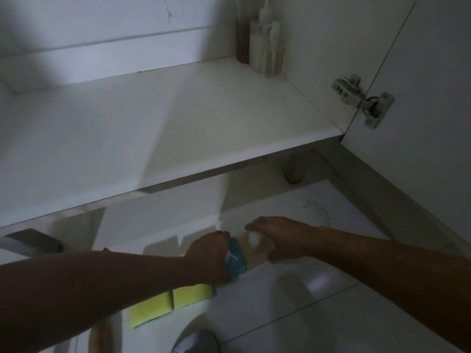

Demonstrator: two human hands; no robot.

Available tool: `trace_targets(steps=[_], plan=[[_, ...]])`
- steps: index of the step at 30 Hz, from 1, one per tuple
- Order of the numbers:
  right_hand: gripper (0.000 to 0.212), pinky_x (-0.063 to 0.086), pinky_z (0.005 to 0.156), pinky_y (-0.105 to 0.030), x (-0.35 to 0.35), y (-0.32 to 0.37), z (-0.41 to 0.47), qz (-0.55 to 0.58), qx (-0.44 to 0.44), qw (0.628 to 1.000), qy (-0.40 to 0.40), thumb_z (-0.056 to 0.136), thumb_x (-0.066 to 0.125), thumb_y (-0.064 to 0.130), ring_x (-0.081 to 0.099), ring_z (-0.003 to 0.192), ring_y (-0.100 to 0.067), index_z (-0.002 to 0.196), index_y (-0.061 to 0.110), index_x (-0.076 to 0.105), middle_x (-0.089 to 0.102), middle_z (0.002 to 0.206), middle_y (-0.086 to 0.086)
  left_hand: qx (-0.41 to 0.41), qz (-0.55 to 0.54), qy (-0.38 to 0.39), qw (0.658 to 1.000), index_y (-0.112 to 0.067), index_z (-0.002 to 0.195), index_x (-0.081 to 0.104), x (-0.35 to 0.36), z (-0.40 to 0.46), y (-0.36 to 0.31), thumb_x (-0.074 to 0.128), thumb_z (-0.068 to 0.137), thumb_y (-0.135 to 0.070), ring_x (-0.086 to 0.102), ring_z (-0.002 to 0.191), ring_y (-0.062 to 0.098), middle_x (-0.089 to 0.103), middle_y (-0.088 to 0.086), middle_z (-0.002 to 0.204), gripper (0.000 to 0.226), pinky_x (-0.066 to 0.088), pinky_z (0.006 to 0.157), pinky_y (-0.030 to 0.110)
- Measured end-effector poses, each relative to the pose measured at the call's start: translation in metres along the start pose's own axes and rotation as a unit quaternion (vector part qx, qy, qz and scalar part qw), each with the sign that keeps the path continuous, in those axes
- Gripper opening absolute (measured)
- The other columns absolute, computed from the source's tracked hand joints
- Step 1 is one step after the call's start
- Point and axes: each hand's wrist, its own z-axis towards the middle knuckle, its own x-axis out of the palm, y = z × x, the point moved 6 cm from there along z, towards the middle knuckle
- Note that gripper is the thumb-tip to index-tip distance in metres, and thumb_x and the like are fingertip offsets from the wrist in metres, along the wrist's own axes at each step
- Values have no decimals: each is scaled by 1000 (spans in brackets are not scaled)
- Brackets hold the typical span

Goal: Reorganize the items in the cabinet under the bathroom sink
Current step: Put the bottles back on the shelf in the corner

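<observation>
Left hand (209, 253): lower centre of frame, fingers closed around blue bottle (237, 261).
Right hand (280, 238): just right of it, fingers curled over clear bottle (254, 244).
Sponges (170, 300): two, yellow, below left forearm.
Shelf (178, 118): bottles (262, 42) at upper right.

Both hands reached into the dim cabinet's lower level: the left hand (209, 253) gripped a blue bottle (237, 261), the right hand (277, 238) a clear bottle (254, 242). Two yellow sponges (170, 300) lay at the front edge; bottles (262, 39) stood in the shelf's (178, 128) back right corner.
</observation>
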Motion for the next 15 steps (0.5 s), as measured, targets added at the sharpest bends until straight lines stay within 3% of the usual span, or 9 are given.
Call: trace_targets(steps=[7, 12, 15], plan=[[78, 47, 94, -30, -55, -9, -25, 95, 3, 991, -95, 67, 85, 16, 52, 118, -20, 137, 18, 50, 51, 133, -2, 34, -46, -25, 998, -24, 124, 53, -44, -13, -2, 83, 54, -45, 56, 104, 14, 58, -5, 120, 79, 49, 87, 27], [75, 52, 83, -28, -143, -10, -66, 81, 33, 987, -137, 60, 88, 24, 56, 106, -10, 128, 28, 56, 56, 118, 11, 80, -71, -81, 991, -27, 121, 56, -133, -30, -29, 87, 53, -42, 54, 97, 7, 56, -13, 111, 76, 46, 84, 19], [72, 54, 79, -26, -198, -6, -90, 71, 51, 981, -172, 58, 90, 22, 60, 100, -9, 121, 33, 56, 58, 115, 12, 98, -103, -116, 983, -29, 115, 61, -194, -34, -44, 88, 45, -44, 58, 95, 9, 58, -10, 108, 76, 50, 83, 24]])
